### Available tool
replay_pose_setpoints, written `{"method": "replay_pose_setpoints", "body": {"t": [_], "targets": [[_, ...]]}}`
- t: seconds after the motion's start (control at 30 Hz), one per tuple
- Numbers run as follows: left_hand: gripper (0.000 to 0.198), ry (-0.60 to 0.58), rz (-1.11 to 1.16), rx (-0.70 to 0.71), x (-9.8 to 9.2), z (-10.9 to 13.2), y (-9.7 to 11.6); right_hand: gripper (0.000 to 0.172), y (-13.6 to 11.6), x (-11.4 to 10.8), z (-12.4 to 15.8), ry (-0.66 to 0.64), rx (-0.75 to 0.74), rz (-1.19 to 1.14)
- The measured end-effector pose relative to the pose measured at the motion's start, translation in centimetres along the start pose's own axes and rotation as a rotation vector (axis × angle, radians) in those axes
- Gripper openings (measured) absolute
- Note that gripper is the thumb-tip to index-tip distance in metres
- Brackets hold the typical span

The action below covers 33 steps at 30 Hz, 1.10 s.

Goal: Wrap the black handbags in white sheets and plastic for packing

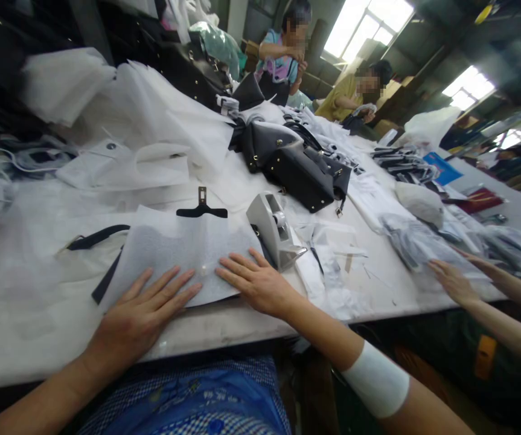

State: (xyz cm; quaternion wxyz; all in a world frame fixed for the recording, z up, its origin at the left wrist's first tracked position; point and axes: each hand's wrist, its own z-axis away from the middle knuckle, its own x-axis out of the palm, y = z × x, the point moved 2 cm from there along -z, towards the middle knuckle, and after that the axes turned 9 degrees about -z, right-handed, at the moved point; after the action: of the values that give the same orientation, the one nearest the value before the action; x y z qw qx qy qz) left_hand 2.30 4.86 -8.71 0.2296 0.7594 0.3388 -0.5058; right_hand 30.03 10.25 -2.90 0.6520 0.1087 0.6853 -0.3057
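Note:
My left hand lies flat, fingers spread, on the near edge of a white foam sheet spread on the white table. My right hand rests flat beside it on the same sheet, fingers stretched toward the left. A black strap piece with a metal buckle pokes out from under the sheet's far edge. Black straps show at the sheet's left side. Neither hand holds anything.
A grey tape dispenser stands just right of the sheet. Black handbags and white wrapping pile up behind. A co-worker's hand reaches onto plastic bags at the right. Two people work at the far end.

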Motion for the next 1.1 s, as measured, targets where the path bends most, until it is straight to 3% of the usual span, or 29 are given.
{"method": "replay_pose_setpoints", "body": {"t": [0.13, 0.23, 0.43, 0.6, 0.73, 0.8, 0.9, 0.97, 1.1], "targets": [[0.061, -0.035, -0.060, 0.015, -0.4, -0.7, 0.2, 0.070, 0.3, 2.5, 0.9, 0.093, 0.108, -0.023], [0.059, -0.053, -0.147, 0.038, -0.5, -1.0, 0.3, 0.073, 0.1, 3.1, 1.2, 0.123, 0.164, -0.047], [0.069, 0.023, -0.287, 0.113, 0.4, -0.7, 0.2, 0.067, -2.5, 1.7, 0.5, 0.225, 0.250, -0.020], [0.077, 0.082, -0.271, 0.101, 2.1, 0.1, -0.3, 0.054, -4.6, 0.4, -2.7, 0.259, 0.261, 0.081], [0.080, 0.112, -0.282, 0.095, 2.8, 0.3, -0.4, 0.039, -3.0, -0.2, -4.3, 0.236, 0.121, 0.049], [0.078, 0.140, -0.296, 0.100, 2.3, -0.1, -0.2, 0.044, -1.8, 0.0, -4.2, 0.232, 0.052, 0.005], [0.066, 0.145, -0.298, 0.098, 0.8, -0.9, 0.5, 0.053, -0.3, 0.9, -3.8, 0.196, 0.071, -0.073], [0.055, 0.115, -0.261, 0.051, -0.1, -1.3, 0.8, 0.057, 0.1, 1.5, -3.7, 0.176, 0.094, -0.110], [0.050, -0.030, -0.097, -0.105, -1.1, -1.5, 0.7, 0.058, 0.2, 2.2, -3.9, 0.172, 0.103, -0.135]]}}
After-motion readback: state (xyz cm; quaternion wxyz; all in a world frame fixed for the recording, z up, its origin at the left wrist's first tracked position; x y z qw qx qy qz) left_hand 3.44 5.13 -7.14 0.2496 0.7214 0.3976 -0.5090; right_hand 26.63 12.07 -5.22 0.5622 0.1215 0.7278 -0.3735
